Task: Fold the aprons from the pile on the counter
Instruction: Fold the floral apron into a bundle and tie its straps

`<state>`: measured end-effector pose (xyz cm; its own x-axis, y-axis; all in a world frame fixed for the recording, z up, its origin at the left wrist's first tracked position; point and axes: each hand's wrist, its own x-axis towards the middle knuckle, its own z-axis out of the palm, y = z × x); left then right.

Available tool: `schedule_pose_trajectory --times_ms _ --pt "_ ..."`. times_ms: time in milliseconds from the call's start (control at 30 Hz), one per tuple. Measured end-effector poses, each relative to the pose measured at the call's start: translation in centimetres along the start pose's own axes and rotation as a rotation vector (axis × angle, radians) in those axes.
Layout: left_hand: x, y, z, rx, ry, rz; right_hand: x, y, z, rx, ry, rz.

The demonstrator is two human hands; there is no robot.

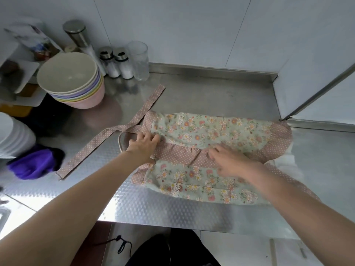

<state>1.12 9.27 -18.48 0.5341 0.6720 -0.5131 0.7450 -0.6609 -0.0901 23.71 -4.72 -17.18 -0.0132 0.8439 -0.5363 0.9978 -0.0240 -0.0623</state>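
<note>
A floral apron (207,131) with pink dotted trim lies spread across the steel counter (192,96). Its pink dotted straps (115,135) trail off to the left, crossing each other. My left hand (143,144) rests flat on the apron's left end where the straps join, fingers fairly straight. My right hand (228,160) presses on the pink ruffle band in the middle, fingers spread and blurred. A white cloth (288,162) shows beneath the apron's right end.
Stacked pastel bowls (73,81) stand at the back left, with shakers (117,62) and a clear glass (139,60) behind. White plates (13,135) and a purple cloth (32,166) lie at the left. A wall panel (317,83) bounds the right.
</note>
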Motion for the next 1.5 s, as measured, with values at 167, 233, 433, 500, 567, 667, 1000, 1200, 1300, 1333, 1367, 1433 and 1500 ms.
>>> schedule_pose_trajectory --times_ms 167,233,433,500,567,667,1000,1200,1300,1333,1367,1433,1500 --pt "0.4 1.0 -0.4 0.119 -0.006 0.028 0.3 -0.5 1.3 -0.101 -0.012 0.072" --pt "0.6 1.3 -0.6 0.098 -0.044 0.007 0.6 -0.6 0.3 -0.102 0.123 0.080" --pt "1.0 1.8 -0.5 0.114 -0.061 0.030 -0.7 2.3 -2.2 -0.210 0.166 0.132" --pt "1.1 1.6 -0.7 0.051 -0.119 0.068 -1.3 1.5 -1.6 -0.200 0.004 0.085" --pt "1.0 1.1 -1.9 -0.014 -0.220 0.133 -1.3 0.4 -0.7 -0.078 -0.218 0.058" --pt "1.1 -0.4 -4.9 -0.288 -0.438 0.049 -0.1 0.9 -1.2 0.207 -0.383 0.118" --pt "8.5 0.4 -7.9 0.043 -0.064 0.156 4.8 5.0 -5.8 0.110 -0.072 0.297" --pt "9.7 0.4 -5.0 0.209 -0.025 0.129 6.3 7.7 -2.7 0.001 -0.172 0.348" --pt "10.3 -0.1 -5.8 0.189 0.065 0.114 6.5 8.7 -3.6 -0.016 -0.107 0.309" --pt "10.5 -0.3 -6.0 0.172 0.064 0.099 6.6 8.9 -4.1 -0.011 -0.056 0.313" --pt "10.5 -0.4 -6.3 0.160 0.062 0.088 6.7 9.1 -4.5 -0.011 0.007 0.322" --pt "10.0 -0.7 -7.1 0.165 0.069 0.062 6.9 9.4 -5.7 -0.033 0.100 0.344" --pt "9.3 -1.3 -8.2 0.177 0.127 0.019 6.7 9.1 -7.1 -0.057 0.141 0.372"
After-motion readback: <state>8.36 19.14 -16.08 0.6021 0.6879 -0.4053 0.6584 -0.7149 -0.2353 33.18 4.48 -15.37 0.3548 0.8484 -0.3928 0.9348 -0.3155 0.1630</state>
